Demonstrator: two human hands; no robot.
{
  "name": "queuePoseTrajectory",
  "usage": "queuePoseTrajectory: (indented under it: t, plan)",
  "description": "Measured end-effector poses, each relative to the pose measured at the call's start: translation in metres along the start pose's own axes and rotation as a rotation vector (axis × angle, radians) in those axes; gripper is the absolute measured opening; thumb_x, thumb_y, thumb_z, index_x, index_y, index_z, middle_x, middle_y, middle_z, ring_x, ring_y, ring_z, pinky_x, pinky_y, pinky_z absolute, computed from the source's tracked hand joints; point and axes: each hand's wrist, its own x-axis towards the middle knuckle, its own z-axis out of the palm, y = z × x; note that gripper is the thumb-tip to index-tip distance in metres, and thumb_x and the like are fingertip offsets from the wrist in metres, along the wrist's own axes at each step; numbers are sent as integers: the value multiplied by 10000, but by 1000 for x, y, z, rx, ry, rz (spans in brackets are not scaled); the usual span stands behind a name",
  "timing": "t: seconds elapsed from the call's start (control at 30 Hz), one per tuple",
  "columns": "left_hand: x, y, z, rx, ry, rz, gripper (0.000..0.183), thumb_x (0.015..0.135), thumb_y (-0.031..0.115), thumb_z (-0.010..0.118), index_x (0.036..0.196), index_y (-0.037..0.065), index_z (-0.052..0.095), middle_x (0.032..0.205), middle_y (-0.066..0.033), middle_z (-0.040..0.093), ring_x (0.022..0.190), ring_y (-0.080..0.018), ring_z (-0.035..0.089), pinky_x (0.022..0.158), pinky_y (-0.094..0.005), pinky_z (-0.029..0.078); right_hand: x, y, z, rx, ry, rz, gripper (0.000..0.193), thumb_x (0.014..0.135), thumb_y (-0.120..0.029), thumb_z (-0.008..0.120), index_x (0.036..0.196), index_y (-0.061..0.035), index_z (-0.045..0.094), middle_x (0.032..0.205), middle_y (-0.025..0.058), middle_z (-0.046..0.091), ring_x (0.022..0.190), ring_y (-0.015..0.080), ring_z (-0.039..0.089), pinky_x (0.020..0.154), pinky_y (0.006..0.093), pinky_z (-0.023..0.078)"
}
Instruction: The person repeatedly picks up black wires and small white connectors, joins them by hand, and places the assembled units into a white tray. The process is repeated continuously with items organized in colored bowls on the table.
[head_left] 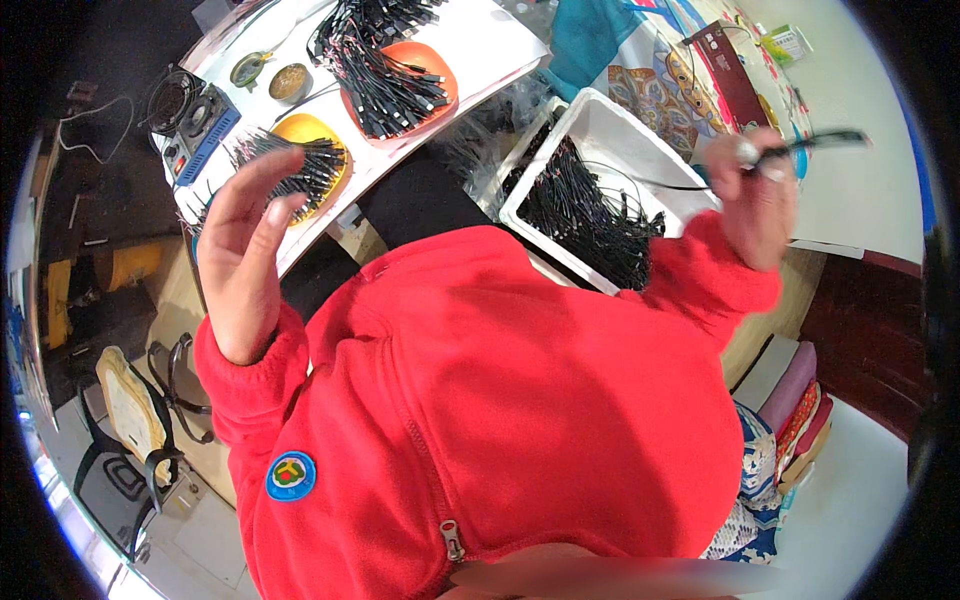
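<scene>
My right hand (pixel 752 205), blurred by motion, is raised at the right with its fingers closed on a black cable (pixel 828 140). One end of that cable points out to the right, and a thin black length trails left over the white box (pixel 690 207). White bits show on the fingers. Many black cables (pixel 590 215) lie heaped in this box. My left hand (pixel 245 255) is held up at the left, thumb and fingers apart, with nothing in it. Beyond it, a yellow bowl (pixel 340 190) on the white table (pixel 480 45) holds cables with bare ends.
An orange tray (pixel 440 65) piled with black USB cables sits on the table. A small fan device (pixel 200 125), a tin (pixel 290 83) and a small dish (pixel 248 70) stand at the far left. Folded cloths (pixel 790 390) are stacked at the right; a chair (pixel 135 410) stands lower left.
</scene>
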Motion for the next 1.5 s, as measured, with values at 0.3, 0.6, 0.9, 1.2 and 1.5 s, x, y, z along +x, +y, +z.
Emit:
queuePoseTrajectory:
  t: [0.3, 0.6, 0.9, 1.2, 1.5]
  plan:
    - [-54, -60, -69, 230, 248, -233, 206, 905, 69, 578, 1095, 0, 617, 1114, -70, 625, 1004, -132, 563, 818, -260, 446, -60, 135, -90, -811, -123, 608, 229, 956, -189, 464, 873, 11, 538, 710, 139, 597, 659, 258, 580, 621, 377, 450]
    - [-73, -73, -122, 1065, 569, -59, 174, 799, 11, 607, 972, 0, 631, 860, -149, 607, 782, -276, 585, 695, -357, 462, -103, 318, -31, -1489, -629, 958, 352, 870, -307, 566, 978, 23, 625, 987, 273, 637, 950, 424, 612, 834, 490, 483]
    - [-2, -99, -147, 1499, 685, -80, 252, 825, 242, 640, 756, 6, 587, 758, -182, 611, 679, -369, 609, 599, -452, 487, -4, 200, 50, -1287, -582, 445, 273, 865, -270, 601, 865, 2, 611, 816, 253, 621, 777, 441, 598, 682, 510, 454]
    - [-1, -110, -166, 987, 801, -143, 222, 771, 193, 715, 793, -25, 681, 623, -141, 636, 575, -241, 631, 582, -324, 488, 56, 136, 221, -713, -732, 79, 156, 854, -143, 601, 889, 8, 587, 788, 195, 624, 740, 382, 608, 672, 428, 469]
    - [-18, -71, -155, 707, 949, 218, 91, 825, 55, 674, 846, -12, 616, 756, -58, 569, 617, -103, 522, 567, -228, 422, 102, 187, 324, -855, -647, -85, 166, 816, -179, 614, 849, -17, 598, 812, 183, 630, 758, 363, 617, 682, 446, 482]
